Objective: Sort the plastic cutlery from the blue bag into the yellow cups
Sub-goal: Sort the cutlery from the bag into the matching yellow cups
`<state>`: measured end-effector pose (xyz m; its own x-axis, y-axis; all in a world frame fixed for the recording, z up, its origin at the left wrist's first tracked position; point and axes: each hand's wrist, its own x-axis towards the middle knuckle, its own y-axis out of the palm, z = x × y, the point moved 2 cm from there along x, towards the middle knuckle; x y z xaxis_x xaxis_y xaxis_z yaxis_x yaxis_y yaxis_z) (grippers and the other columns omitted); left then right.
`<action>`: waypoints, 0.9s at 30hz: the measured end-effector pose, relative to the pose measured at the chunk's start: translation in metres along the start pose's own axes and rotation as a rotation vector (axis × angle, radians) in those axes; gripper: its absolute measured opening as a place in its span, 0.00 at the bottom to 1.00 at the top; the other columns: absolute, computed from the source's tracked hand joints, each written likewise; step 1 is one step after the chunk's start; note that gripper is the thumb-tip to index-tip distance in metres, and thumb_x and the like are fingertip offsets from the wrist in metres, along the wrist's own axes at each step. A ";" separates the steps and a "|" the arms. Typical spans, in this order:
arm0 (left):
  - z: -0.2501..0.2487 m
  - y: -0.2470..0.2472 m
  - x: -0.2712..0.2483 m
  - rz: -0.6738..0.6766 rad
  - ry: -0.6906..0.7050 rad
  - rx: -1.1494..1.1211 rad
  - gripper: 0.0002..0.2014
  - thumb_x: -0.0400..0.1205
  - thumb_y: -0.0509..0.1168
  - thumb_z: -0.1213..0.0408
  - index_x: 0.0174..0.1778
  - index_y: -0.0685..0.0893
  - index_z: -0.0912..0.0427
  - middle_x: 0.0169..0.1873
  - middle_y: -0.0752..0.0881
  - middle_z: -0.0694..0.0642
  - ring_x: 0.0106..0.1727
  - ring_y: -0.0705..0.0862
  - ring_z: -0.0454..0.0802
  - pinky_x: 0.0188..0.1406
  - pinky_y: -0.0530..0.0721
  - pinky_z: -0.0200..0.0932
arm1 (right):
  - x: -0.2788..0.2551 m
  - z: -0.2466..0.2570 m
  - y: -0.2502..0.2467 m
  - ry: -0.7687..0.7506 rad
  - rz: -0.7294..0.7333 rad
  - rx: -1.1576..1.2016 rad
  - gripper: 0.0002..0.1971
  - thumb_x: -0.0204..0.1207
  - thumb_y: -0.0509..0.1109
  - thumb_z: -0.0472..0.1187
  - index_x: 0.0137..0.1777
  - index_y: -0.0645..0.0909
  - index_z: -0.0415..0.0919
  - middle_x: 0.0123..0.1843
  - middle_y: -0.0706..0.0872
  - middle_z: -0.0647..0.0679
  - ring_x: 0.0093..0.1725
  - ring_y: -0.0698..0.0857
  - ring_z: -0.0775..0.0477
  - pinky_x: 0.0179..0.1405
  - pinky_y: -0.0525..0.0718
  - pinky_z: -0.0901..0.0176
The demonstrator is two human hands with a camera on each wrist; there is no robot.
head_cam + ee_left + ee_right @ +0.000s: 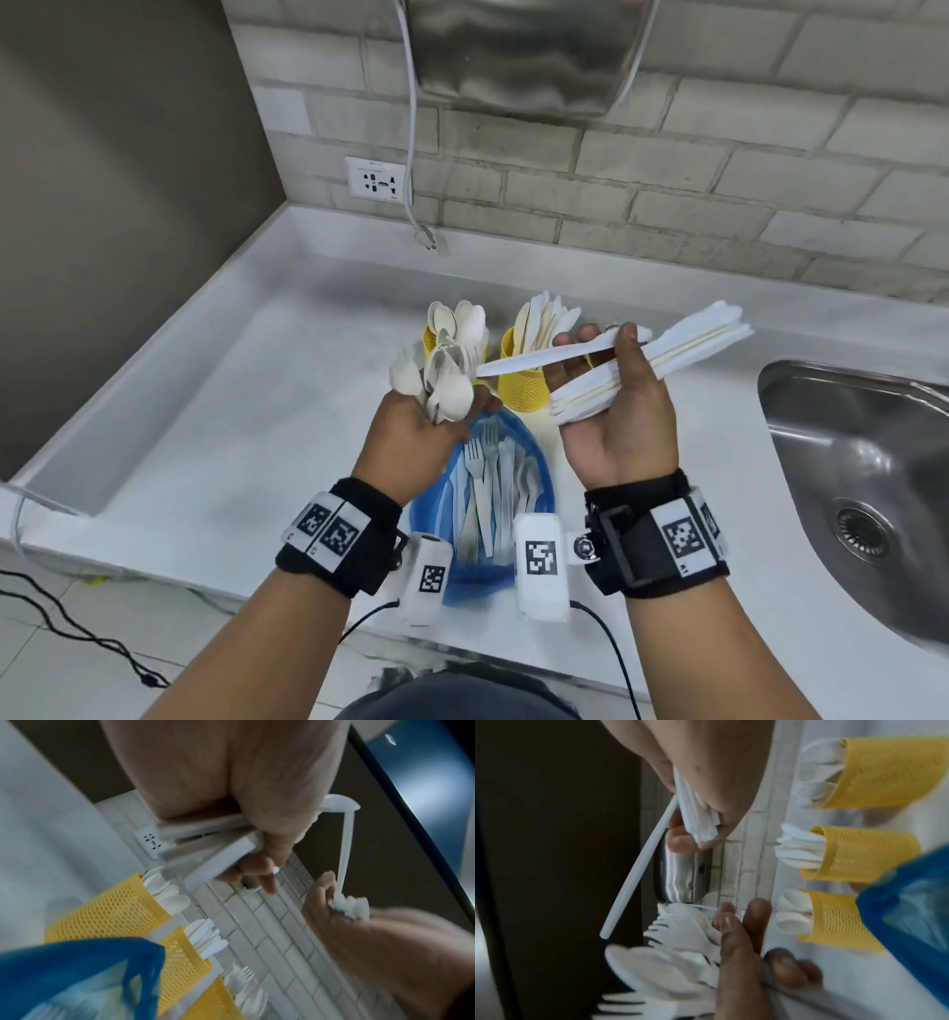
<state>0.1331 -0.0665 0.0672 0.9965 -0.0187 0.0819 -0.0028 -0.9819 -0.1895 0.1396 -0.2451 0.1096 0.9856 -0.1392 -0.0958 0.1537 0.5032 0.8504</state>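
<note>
My left hand grips a bunch of white spoons, with fork tines among them in the right wrist view, above the blue bag. The bag lies open on the counter with forks and knives inside. My right hand, palm up, holds a bundle of white knives. Its thumb and fingertips pinch a single knife that points left. Behind the hands stand the yellow mesh cups: one with spoons, one with knives. A third cup with forks shows in the left wrist view.
A steel sink is set into the white counter at the right. A brick wall at the back carries an outlet, a dangling plug cable and a steel wall unit. Cables run over the floor at the lower left.
</note>
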 end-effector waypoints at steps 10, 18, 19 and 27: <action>-0.016 0.002 -0.001 0.198 0.055 -0.363 0.16 0.86 0.63 0.64 0.68 0.82 0.65 0.44 0.91 0.59 0.34 0.84 0.49 0.37 0.85 0.42 | 0.013 -0.016 -0.008 0.165 -0.149 0.170 0.16 0.90 0.64 0.47 0.39 0.79 0.44 0.29 0.76 0.50 0.26 0.82 0.52 0.36 0.92 0.54; -0.014 0.007 0.003 0.151 0.121 -0.116 0.10 0.87 0.64 0.74 0.60 0.85 0.75 0.34 0.89 0.38 0.37 0.86 0.30 0.38 0.80 0.23 | 0.022 -0.004 0.007 0.049 0.015 0.064 0.17 0.88 0.64 0.52 0.37 0.79 0.49 0.23 0.65 0.55 0.16 0.65 0.59 0.14 0.69 0.67; -0.013 0.009 0.005 0.135 0.137 -0.098 0.09 0.86 0.64 0.78 0.59 0.85 0.78 0.35 0.87 0.37 0.38 0.86 0.25 0.39 0.78 0.20 | 0.022 0.000 0.011 0.012 0.038 0.037 0.17 0.88 0.64 0.53 0.37 0.79 0.49 0.23 0.64 0.55 0.16 0.64 0.59 0.13 0.68 0.67; 0.003 0.007 0.025 0.090 0.036 -0.007 0.25 0.82 0.64 0.87 0.64 0.82 0.53 0.52 0.90 0.39 0.53 0.88 0.29 0.56 0.82 0.31 | 0.014 0.030 0.049 -0.389 0.150 -0.223 0.18 0.85 0.69 0.44 0.34 0.69 0.44 0.21 0.63 0.51 0.15 0.64 0.53 0.19 0.70 0.64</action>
<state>0.1586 -0.0730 0.0648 0.9884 -0.1137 0.1004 -0.0929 -0.9772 -0.1911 0.1589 -0.2482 0.1657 0.9052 -0.3389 0.2566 0.0652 0.7071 0.7041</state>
